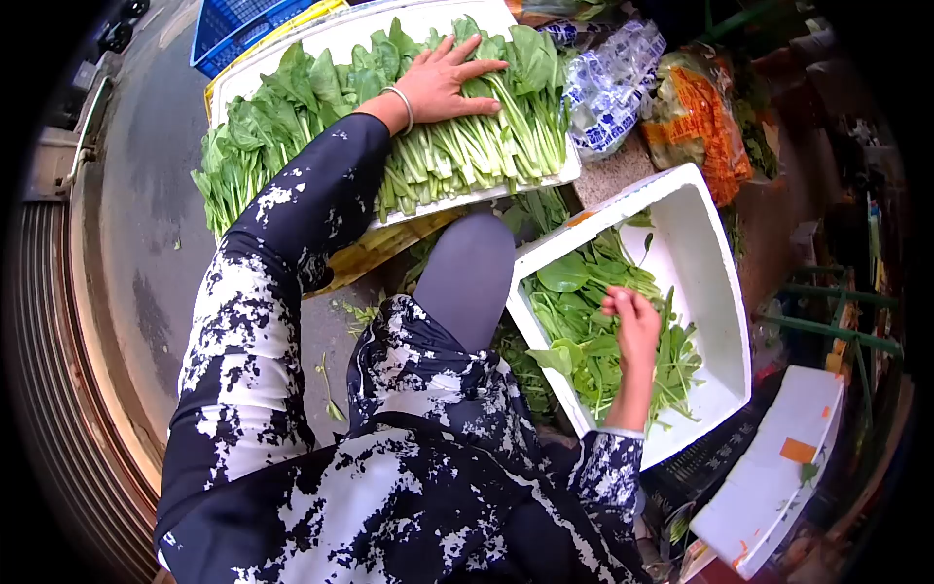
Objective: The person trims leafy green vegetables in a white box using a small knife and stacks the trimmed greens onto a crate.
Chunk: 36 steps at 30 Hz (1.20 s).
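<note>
My left hand lies with fingers spread on a wide row of leafy greens, whose pale cut stems point toward me. These greens sit on a white foam tray. To the right, my right hand is over a white foam box, its fingers curled together near the loose greens inside. Whatever those fingers may hold is too small to make out. The box stands tilted beside my knee.
A blue crate is at the top left. Clear plastic bags and an orange-printed bag of vegetables lie at the upper right. A white foam lid rests at the lower right. Scraps of leaf lie on the ground.
</note>
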Motion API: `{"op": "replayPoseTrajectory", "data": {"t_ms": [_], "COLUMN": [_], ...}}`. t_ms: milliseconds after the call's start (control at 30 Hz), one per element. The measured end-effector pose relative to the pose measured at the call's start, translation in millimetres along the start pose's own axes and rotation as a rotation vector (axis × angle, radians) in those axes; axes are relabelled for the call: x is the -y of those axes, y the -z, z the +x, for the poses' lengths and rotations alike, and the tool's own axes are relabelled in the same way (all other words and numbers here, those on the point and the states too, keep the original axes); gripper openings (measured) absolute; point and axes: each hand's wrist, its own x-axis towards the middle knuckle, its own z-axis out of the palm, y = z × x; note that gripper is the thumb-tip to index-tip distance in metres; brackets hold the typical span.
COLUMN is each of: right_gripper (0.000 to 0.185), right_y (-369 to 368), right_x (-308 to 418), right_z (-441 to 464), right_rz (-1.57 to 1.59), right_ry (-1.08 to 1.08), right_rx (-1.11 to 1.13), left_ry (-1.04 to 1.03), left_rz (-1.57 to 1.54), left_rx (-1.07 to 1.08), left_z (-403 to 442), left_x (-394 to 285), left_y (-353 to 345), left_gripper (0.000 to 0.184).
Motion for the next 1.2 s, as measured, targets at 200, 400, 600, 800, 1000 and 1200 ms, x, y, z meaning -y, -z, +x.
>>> {"op": "replayPoseTrajectory", "data": {"t_ms": [200, 400, 600, 800, 1000, 1200], "right_gripper": [0.017, 0.016, 0.014, 0.016, 0.018, 0.024], "right_y": [-121.8, -117.4, -4.7, 103.9, 156.4, 169.3], "right_x": [56.1, 49.1, -85.9, -195.3, -155.0, -166.5], "right_z": [79.7, 72.3, -30.2, -125.9, -127.0, -106.4], "right_rz": [-0.441, -0.12, -0.116, -0.158, -0.38, -0.354], "right_ry": [0.63, 0.558, 0.113, -0.192, -0.201, -0.07], "right_rx": [0.347, 0.193, -0.129, -0.471, -0.243, -0.219], "left_ry": [-0.061, -0.1, -0.154, -0.181, -0.301, -0.385], "left_rz": [0.024, -0.1, -0.128, -0.722, -0.796, -0.511], "left_rx": [-0.074, -0.089, -0.171, 0.138, 0.39, 0.46], "left_z": [-9.9, -24.3, -59.4, -96.7, -79.6, -13.5], "left_x": [-7.1, 20.5, -69.4, -198.4, -290.2, -371.6], "left_y": [26.1, 30.2, 87.8, 56.6, -52.5, -146.0], "left_gripper": [0.062, 0.056, 0.043, 0.031, 0.025, 0.037]}}
